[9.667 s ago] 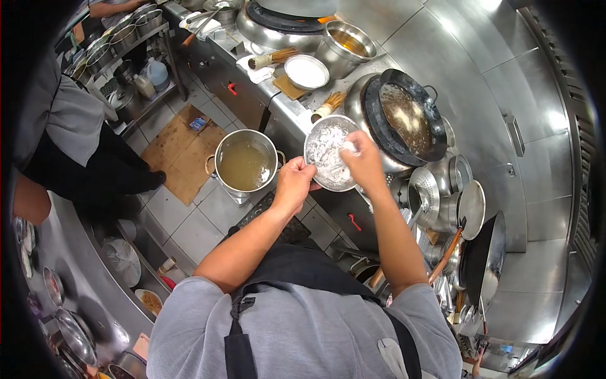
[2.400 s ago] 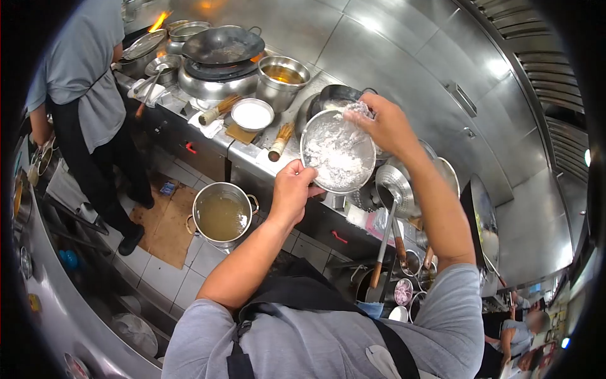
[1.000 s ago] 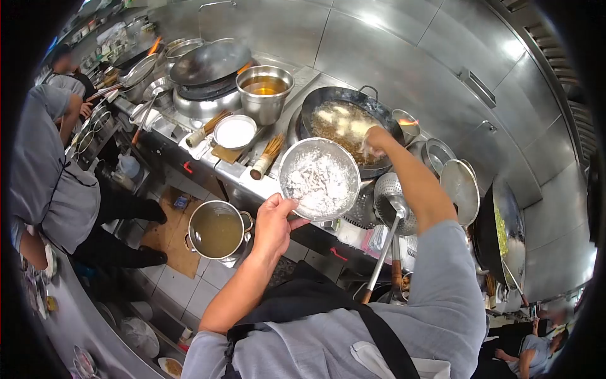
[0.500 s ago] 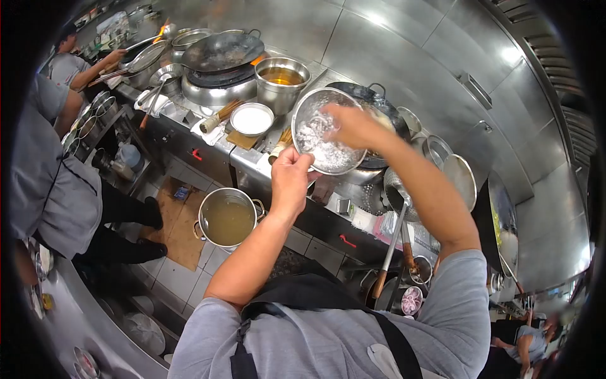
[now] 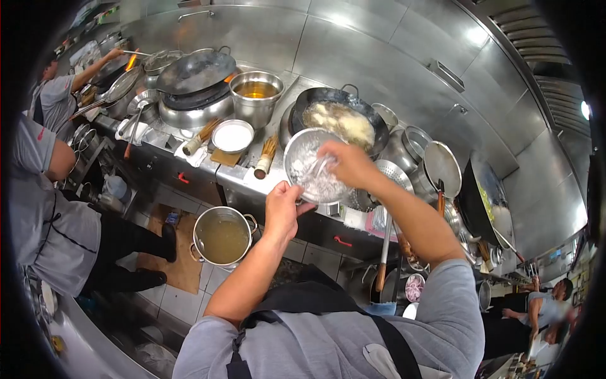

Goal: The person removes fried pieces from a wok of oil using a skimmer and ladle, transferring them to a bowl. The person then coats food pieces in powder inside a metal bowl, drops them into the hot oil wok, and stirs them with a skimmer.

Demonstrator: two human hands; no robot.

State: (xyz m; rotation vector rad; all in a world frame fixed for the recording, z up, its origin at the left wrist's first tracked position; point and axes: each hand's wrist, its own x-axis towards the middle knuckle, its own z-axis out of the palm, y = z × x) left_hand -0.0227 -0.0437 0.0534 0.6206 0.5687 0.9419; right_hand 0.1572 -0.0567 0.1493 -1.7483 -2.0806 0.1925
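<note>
The left hand (image 5: pixel 283 211) pinches the near-left rim of a round metal bowl (image 5: pixel 290 153), its thumb on the upper side and its fingers passing beneath. The bowl is held raised over the front edge of the worktop (image 5: pixel 243 177), its mouth facing upward toward the viewer and its far edge overlapping, in this view, the near side of a black wok (image 5: pixel 308 102). A white powder (image 5: pixel 305 165) coats the bowl's interior, with clumped material among it. The right hand (image 5: pixel 341 163) reaches into the bowl from the right, its fingers curled downward and blurred; whether they are pressed together on a piece cannot be told. In the wok, pale pieces (image 5: pixel 344 120) lie in bubbling brownish oil. To the left of the wok stands a tall metal pot (image 5: pixel 257 108) containing amber liquid; nearer the front edge are two bamboo brushes, one of them (image 5: pixel 266 155) between the wok and a shallow basin (image 5: pixel 232 136) of white contents. Below the worktop's level, left of the person's left forearm, is a two-handled pot (image 5: pixel 198 243) of cloudy yellowish liquid. A perforated ladle (image 5: pixel 399 179) lies right of the bowl, partly hidden by the right forearm.
</note>
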